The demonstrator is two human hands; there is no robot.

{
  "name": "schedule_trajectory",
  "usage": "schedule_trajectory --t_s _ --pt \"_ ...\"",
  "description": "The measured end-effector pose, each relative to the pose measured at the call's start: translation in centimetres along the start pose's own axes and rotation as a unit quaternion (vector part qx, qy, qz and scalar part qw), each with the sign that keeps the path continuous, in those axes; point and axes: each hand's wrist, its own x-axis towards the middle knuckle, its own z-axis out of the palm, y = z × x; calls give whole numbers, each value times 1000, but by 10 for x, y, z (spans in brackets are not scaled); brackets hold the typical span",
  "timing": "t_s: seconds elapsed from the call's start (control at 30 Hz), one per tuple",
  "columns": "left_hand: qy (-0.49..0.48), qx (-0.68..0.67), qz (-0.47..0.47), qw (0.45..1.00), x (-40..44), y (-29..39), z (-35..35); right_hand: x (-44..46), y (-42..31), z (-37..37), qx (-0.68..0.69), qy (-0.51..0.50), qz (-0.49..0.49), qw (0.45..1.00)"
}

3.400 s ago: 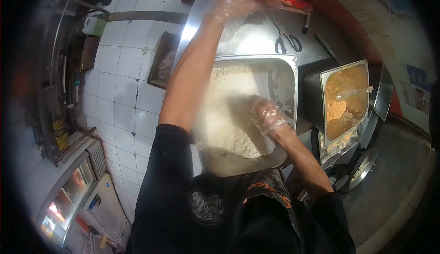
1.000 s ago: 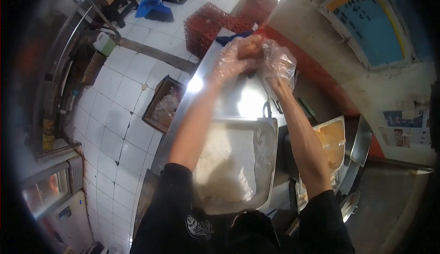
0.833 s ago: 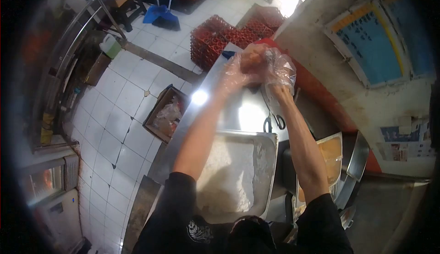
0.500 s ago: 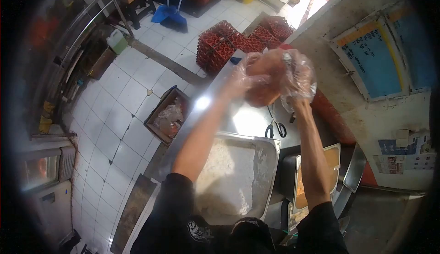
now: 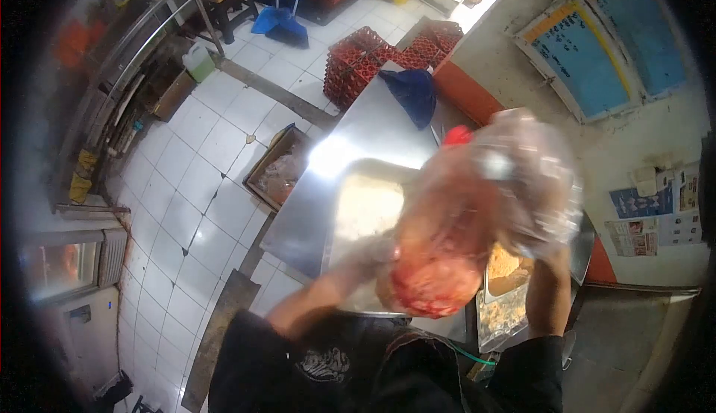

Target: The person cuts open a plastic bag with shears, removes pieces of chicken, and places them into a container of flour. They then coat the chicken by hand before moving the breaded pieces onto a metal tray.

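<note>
A large lump of raw meat [image 5: 438, 279], red and pale pink and blurred by motion, is raised close to the camera over the worktop. My right hand [image 5: 533, 189], in a loose clear plastic glove, grips its upper right side. At its lower left, my left hand [image 5: 369, 264] presses against the meat; the fingers are smeared and partly hidden behind it. Beneath lies a metal tray [image 5: 335, 223] with a layer of white powder like flour, largely covered by the meat and my arm.
A steel worktop [image 5: 302, 223] carries a dark blue cloth-like item [image 5: 412, 94] at its far end. Pans with orange-brown contents [image 5: 509, 268] sit at right beside a wall. Left on the tiled floor is a box [image 5: 280, 171] with plastic inside; red egg trays [image 5: 362, 66] stand beyond.
Both hands have come back toward my body with the meat, from the worktop's far end to above the tray. The dark blue item is now uncovered; the scissors are hidden.
</note>
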Motion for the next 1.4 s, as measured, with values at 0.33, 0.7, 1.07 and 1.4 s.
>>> schedule_trajectory --t_s 0.33,0.7,1.07,1.4 --pt "70 -158 176 969 -48 -109 27 -122 -61 26 66 -214 -109 968" --pt "118 -114 256 953 -26 -118 68 -195 -53 58 -23 66 -138 988" --pt "55 -158 261 951 -23 -110 118 -183 -48 36 -89 186 -143 968" --pt "30 -135 213 967 -28 -125 113 -203 -80 -1 -191 231 -60 952"
